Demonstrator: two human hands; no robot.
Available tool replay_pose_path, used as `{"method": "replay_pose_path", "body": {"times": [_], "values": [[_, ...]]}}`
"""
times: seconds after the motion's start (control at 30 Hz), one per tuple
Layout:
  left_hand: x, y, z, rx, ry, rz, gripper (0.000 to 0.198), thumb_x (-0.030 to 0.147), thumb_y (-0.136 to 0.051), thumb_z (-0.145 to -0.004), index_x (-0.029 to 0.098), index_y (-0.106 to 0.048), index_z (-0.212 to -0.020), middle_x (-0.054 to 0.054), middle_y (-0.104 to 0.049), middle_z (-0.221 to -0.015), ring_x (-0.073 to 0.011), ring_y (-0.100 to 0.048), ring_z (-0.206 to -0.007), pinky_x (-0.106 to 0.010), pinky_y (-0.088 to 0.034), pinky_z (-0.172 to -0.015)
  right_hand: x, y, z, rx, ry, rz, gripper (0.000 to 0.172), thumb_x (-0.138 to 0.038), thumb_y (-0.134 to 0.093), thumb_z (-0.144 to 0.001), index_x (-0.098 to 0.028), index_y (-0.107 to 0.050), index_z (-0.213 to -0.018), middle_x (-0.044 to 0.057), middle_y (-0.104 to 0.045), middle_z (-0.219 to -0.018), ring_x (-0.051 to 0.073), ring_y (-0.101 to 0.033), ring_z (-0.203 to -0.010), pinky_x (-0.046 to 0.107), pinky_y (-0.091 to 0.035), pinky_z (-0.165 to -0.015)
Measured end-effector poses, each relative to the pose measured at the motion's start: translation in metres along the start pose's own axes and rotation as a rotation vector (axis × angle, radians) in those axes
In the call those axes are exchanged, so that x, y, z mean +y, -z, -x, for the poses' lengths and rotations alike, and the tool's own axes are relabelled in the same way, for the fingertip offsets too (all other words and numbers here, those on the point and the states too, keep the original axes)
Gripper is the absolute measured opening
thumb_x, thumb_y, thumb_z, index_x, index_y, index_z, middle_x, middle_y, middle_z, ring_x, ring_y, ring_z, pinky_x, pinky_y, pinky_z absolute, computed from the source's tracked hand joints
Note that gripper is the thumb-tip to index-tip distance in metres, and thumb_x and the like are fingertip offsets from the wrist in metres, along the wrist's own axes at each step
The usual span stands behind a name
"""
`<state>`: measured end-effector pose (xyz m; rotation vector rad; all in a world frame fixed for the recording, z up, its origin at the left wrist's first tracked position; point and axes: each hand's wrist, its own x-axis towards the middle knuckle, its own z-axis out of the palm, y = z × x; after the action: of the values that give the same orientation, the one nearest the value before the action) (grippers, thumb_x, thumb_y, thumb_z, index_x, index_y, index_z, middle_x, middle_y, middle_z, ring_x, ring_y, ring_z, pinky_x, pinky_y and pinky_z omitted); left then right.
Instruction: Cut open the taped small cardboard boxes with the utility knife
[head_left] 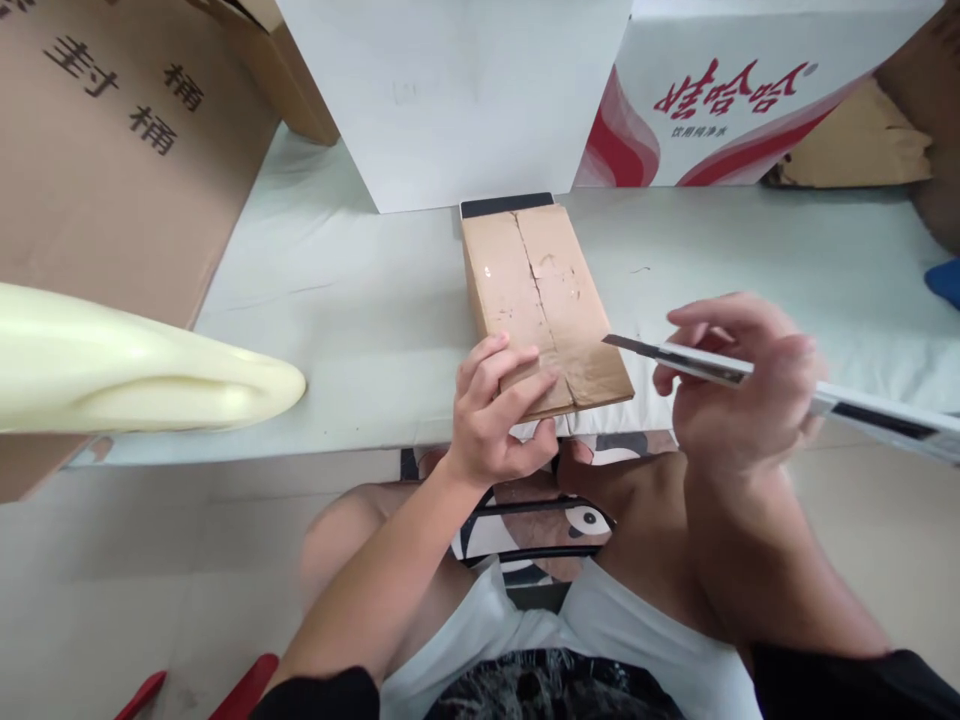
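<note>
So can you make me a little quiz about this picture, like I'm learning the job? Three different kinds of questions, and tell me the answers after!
1. What does the right hand hold?
2. True or false: the left hand touches the small brown cardboard box.
3. Pick one. The big writing on the white carton at the upper right is:
A) green
B) red
C) blue

Key:
1. A knife with its blade out.
2. True: its fingers lie on the top near the front edge.
3. B
</note>
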<state>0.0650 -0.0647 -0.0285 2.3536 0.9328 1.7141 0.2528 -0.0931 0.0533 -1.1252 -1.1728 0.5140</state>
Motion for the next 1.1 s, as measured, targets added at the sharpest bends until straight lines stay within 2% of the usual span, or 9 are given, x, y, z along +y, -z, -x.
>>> {"method": "replay_pose_path", "body": {"times": [0.07, 0.1, 0.17, 0.27, 0.33, 0.43, 0.63, 0.8, 1.1], "values": [[0.001, -0.001, -0.001, -0.008, 0.006, -0.011, 0.037, 0.031, -0.058, -0.082, 0.026, -0.066, -0.118, -0.008, -0.068, -0.118, -0.0308, -0.060, -0.124, -0.051, -0.052, -0.108, -0.003, -0.004, 0.000, -0.064, -0.088, 0.008, 0.064, -0.075, -0.040, -0.099, -0.023, -0.076, -0.088, 0.002, -0.058, -0.061, 0.014, -0.055, -0.047, 0.029, -0.039, -0.037], [0.000, -0.001, -0.001, -0.014, 0.007, -0.015, 0.038, 0.031, -0.059, -0.081, 0.027, -0.066, -0.119, -0.008, -0.068, -0.118, -0.0311, -0.060, -0.123, -0.051, -0.052, -0.107, -0.003, -0.005, 0.000, -0.090, -0.121, 0.005, 0.067, -0.077, -0.038, -0.098, -0.022, -0.076, -0.090, 0.003, -0.062, -0.061, 0.015, -0.057, -0.048, 0.029, -0.041, -0.039], [-0.001, 0.000, -0.003, -0.027, -0.004, -0.016, 0.042, 0.031, -0.062, -0.079, 0.028, -0.067, -0.120, -0.008, -0.069, -0.117, -0.0307, -0.061, -0.118, -0.050, -0.053, -0.104, -0.004, -0.006, 0.000, -0.148, -0.140, 0.044, 0.055, -0.072, -0.051, -0.097, -0.022, -0.074, -0.091, 0.003, -0.069, -0.066, 0.015, -0.061, -0.050, 0.028, -0.043, -0.040], [-0.003, 0.002, -0.006, -0.043, -0.028, -0.008, 0.046, 0.033, -0.065, -0.077, 0.028, -0.068, -0.122, -0.008, -0.069, -0.116, -0.0298, -0.061, -0.113, -0.050, -0.053, -0.102, -0.006, -0.007, 0.003, -0.233, -0.137, 0.183, 0.028, -0.050, -0.072, -0.092, -0.024, -0.069, -0.082, -0.003, -0.064, -0.060, 0.010, -0.051, -0.043, 0.025, -0.037, -0.037], [-0.003, 0.003, -0.006, -0.044, -0.023, 0.003, 0.045, 0.036, -0.066, -0.079, 0.028, -0.069, -0.123, -0.008, -0.069, -0.115, -0.0298, -0.061, -0.113, -0.050, -0.053, -0.103, -0.006, -0.008, 0.003, -0.285, -0.158, 0.234, 0.020, -0.041, -0.071, -0.093, -0.025, -0.066, -0.082, -0.004, -0.062, -0.058, 0.009, -0.049, -0.041, 0.024, -0.036, -0.036], [-0.002, 0.002, -0.004, -0.045, -0.014, 0.011, 0.041, 0.038, -0.064, -0.084, 0.028, -0.068, -0.124, -0.007, -0.071, -0.118, -0.0300, -0.061, -0.120, -0.048, -0.052, -0.107, -0.004, -0.010, 0.002, -0.346, -0.174, 0.263, 0.015, -0.034, -0.067, -0.093, -0.024, -0.065, -0.083, -0.004, -0.063, -0.059, 0.011, -0.056, -0.047, 0.025, -0.045, -0.041], [0.000, 0.004, -0.002, -0.052, 0.000, 0.003, 0.034, 0.040, -0.062, -0.089, 0.025, -0.066, -0.119, -0.007, -0.073, -0.121, -0.0285, -0.062, -0.125, -0.047, -0.052, -0.110, -0.001, -0.011, 0.003, -0.358, -0.166, 0.329, 0.012, -0.028, -0.067, -0.091, -0.023, -0.065, -0.080, -0.004, -0.064, -0.060, 0.011, -0.060, -0.050, 0.024, -0.049, -0.045], [0.001, 0.005, -0.004, -0.059, 0.008, 0.005, 0.030, 0.038, -0.062, -0.088, 0.025, -0.067, -0.115, -0.007, -0.074, -0.119, -0.0278, -0.064, -0.124, -0.047, -0.054, -0.109, -0.004, -0.012, 0.005, -0.360, -0.190, 0.381, 0.010, -0.026, -0.069, -0.089, -0.022, -0.066, -0.080, -0.003, -0.067, -0.062, 0.010, -0.059, -0.048, 0.022, -0.046, -0.041], [0.002, 0.003, -0.002, -0.057, 0.016, 0.032, 0.033, 0.035, -0.061, -0.087, 0.024, -0.066, -0.117, -0.007, -0.073, -0.121, -0.0277, -0.064, -0.123, -0.047, -0.053, -0.111, -0.004, -0.014, 0.007, -0.313, -0.106, 0.438, 0.011, -0.024, -0.071, -0.086, -0.024, -0.067, -0.077, -0.002, -0.068, -0.061, 0.012, -0.062, -0.048, 0.021, -0.047, -0.038]]}}
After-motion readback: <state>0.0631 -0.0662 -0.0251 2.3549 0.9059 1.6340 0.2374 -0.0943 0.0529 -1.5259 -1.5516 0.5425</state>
